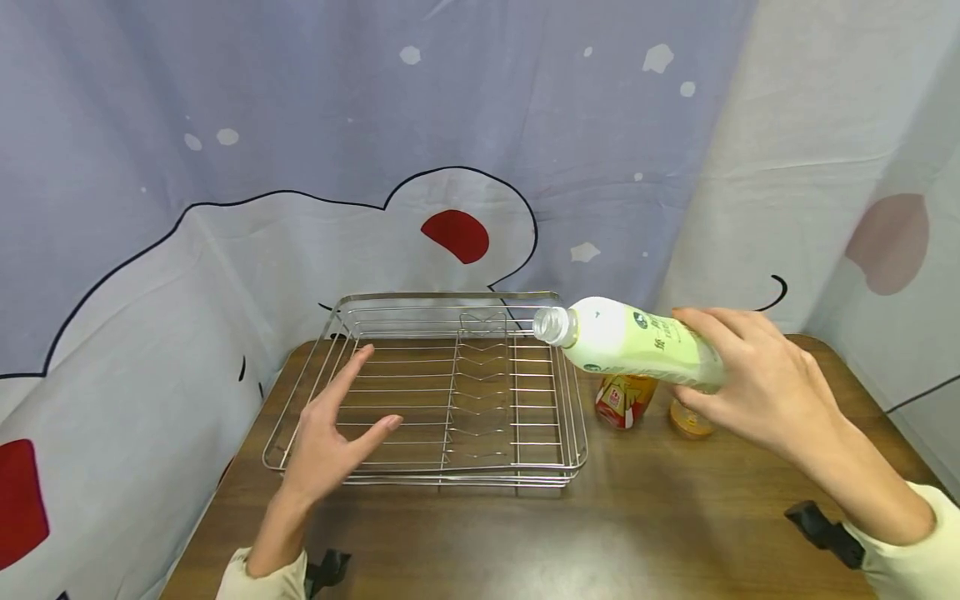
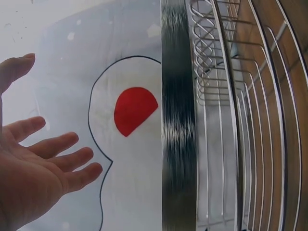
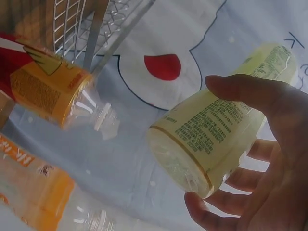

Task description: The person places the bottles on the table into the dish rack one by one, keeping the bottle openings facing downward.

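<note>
My right hand (image 1: 765, 383) grips a pale green plastic bottle (image 1: 637, 342) near its base. The bottle lies almost level in the air, its uncapped mouth pointing left, over the right edge of a wire dish rack (image 1: 480, 479). In the right wrist view the thumb lies along one side of the bottle (image 3: 211, 130) and the fingers curl round the other, with the clear base facing the camera. My left hand (image 1: 330, 442) hovers over the left part of the rack, fingers spread and thumb apart, holding nothing. The left wrist view shows its palm (image 2: 33, 183) and extended fingers.
Right of the rack stands a red and yellow bottle (image 1: 621, 404), partly behind the held bottle. Beside it is an orange-labelled bottle (image 1: 690, 421), mostly covered by the right hand. The wooden table (image 1: 480, 542) meets a patterned curtain (image 1: 337, 125) at the back.
</note>
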The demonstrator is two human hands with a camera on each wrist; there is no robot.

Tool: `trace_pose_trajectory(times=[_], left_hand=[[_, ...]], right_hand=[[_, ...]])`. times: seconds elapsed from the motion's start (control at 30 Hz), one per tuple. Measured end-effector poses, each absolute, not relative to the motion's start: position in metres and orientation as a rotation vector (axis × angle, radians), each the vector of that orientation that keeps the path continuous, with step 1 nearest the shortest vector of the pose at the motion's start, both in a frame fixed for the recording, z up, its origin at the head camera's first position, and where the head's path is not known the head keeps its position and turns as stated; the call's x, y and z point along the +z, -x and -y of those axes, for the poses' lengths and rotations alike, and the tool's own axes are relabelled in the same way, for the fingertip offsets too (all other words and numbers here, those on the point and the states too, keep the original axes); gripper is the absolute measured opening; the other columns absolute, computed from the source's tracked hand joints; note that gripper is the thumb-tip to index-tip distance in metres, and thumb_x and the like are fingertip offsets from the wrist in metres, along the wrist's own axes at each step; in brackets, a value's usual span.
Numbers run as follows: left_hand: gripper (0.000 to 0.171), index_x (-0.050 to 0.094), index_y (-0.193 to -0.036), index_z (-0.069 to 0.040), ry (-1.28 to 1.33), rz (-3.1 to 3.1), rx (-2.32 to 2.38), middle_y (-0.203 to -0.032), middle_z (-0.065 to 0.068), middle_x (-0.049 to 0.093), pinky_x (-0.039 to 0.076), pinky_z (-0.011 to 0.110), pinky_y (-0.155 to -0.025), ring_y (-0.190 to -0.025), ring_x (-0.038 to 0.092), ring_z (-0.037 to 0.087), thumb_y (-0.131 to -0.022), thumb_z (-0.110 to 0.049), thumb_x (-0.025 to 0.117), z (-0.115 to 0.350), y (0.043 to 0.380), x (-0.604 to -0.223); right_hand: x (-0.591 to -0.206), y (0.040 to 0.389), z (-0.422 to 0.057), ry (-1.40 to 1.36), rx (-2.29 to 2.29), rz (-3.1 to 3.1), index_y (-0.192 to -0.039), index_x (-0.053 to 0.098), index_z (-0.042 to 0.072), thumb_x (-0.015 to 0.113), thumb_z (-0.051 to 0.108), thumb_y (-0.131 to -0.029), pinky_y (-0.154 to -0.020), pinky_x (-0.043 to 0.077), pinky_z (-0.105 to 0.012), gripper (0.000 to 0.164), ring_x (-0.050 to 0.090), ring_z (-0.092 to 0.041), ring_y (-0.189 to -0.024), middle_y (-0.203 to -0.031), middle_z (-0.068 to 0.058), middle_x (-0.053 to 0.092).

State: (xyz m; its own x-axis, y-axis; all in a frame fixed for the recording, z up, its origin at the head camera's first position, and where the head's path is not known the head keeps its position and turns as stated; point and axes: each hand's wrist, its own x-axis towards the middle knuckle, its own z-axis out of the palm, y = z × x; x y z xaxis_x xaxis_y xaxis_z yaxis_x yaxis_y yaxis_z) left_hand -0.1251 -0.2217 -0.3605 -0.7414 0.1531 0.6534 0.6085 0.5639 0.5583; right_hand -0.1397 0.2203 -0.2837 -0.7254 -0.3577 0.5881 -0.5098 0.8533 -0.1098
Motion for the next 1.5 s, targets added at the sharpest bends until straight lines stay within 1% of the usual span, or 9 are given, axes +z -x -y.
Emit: trace_pose_trajectory(times=[0.17,0.3,0.4,0.53,0.7,0.83,1.2,1.37,1.5], left_hand=[[0.092,0.043,-0.149,-0.006,0.676,2.221,-1.119,-0.149,0.008,0.047,0.034,0.021,-0.109,-0.135,0.044,0.027,-0.068,-0.002,0.086,0.212,0.129,-0.360],[0.091,0.043,-0.150,-0.008,0.720,2.213,-1.166,-0.148,0.006,0.048,0.039,0.021,-0.104,-0.131,0.048,0.030,-0.070,-0.003,0.085,0.201,0.131,-0.357],[0.091,0.043,-0.150,-0.010,0.753,2.213,-1.203,-0.147,0.007,0.049,0.047,0.036,-0.101,-0.129,0.050,0.034,-0.070,-0.003,0.085,0.192,0.133,-0.358],[0.090,0.043,-0.149,-0.006,0.797,2.206,-1.248,-0.145,0.009,0.052,0.049,0.054,-0.095,-0.127,0.052,0.030,-0.070,-0.002,0.085,0.182,0.136,-0.361],[0.090,0.043,-0.148,-0.003,0.857,2.177,-1.305,-0.146,0.011,0.050,0.050,0.051,-0.095,-0.127,0.052,0.026,-0.070,0.001,0.086,0.170,0.139,-0.363],[0.090,0.043,-0.148,-0.003,0.906,2.150,-1.353,-0.147,0.011,0.048,0.051,0.049,-0.095,-0.129,0.050,0.025,-0.069,0.002,0.086,0.161,0.141,-0.362],[0.089,0.045,-0.144,0.003,1.011,2.092,-1.445,-0.148,0.014,0.048,0.053,0.044,-0.092,-0.129,0.051,0.029,-0.066,0.005,0.088,0.135,0.143,-0.363],[0.088,0.048,-0.141,0.005,1.040,2.072,-1.442,-0.146,0.015,0.049,0.045,0.045,-0.103,-0.130,0.050,0.030,-0.064,0.002,0.089,0.126,0.143,-0.363],[0.085,0.051,-0.140,0.001,1.066,2.060,-1.421,-0.145,0.015,0.050,0.036,0.044,-0.111,-0.134,0.046,0.032,-0.064,-0.003,0.091,0.120,0.144,-0.364]], right_hand=[[-0.285,0.139,-0.212,-0.666,0.318,2.431,-0.126,0.062,0.017,0.084,0.018,-0.057,-0.062,0.053,-0.055,0.072,0.058,-0.035,-0.102,-0.114,-0.012,0.064],[-0.288,0.139,-0.206,-0.681,0.289,2.412,-0.126,0.062,0.016,0.085,0.018,-0.056,-0.059,0.053,-0.055,0.074,0.058,-0.036,-0.101,-0.113,-0.013,0.064],[-0.290,0.139,-0.202,-0.695,0.258,2.405,-0.125,0.062,0.014,0.084,0.017,-0.056,-0.060,0.053,-0.055,0.074,0.058,-0.037,-0.100,-0.113,-0.014,0.064],[-0.292,0.140,-0.196,-0.739,0.218,2.382,-0.125,0.061,0.012,0.085,0.016,-0.054,-0.062,0.053,-0.054,0.074,0.059,-0.039,-0.099,-0.112,-0.016,0.065],[-0.296,0.143,-0.188,-0.789,0.172,2.343,-0.124,0.061,0.010,0.084,0.016,-0.053,-0.057,0.053,-0.051,0.075,0.060,-0.039,-0.097,-0.110,-0.015,0.065],[-0.300,0.144,-0.182,-0.796,0.141,2.345,-0.122,0.061,0.011,0.081,0.015,-0.054,-0.057,0.053,-0.052,0.071,0.060,-0.039,-0.097,-0.110,-0.015,0.065],[-0.312,0.145,-0.168,-0.813,0.073,2.335,-0.121,0.061,0.010,0.091,0.027,-0.053,-0.053,0.052,-0.049,0.076,0.061,-0.040,-0.096,-0.109,-0.017,0.066],[-0.316,0.145,-0.164,-0.822,0.042,2.351,-0.120,0.061,0.010,0.089,0.024,-0.055,-0.052,0.051,-0.048,0.072,0.060,-0.039,-0.096,-0.109,-0.018,0.065],[-0.319,0.145,-0.161,-0.835,0.016,2.348,-0.118,0.061,0.010,0.085,0.020,-0.056,-0.049,0.050,-0.045,0.068,0.060,-0.038,-0.095,-0.108,-0.017,0.065]])
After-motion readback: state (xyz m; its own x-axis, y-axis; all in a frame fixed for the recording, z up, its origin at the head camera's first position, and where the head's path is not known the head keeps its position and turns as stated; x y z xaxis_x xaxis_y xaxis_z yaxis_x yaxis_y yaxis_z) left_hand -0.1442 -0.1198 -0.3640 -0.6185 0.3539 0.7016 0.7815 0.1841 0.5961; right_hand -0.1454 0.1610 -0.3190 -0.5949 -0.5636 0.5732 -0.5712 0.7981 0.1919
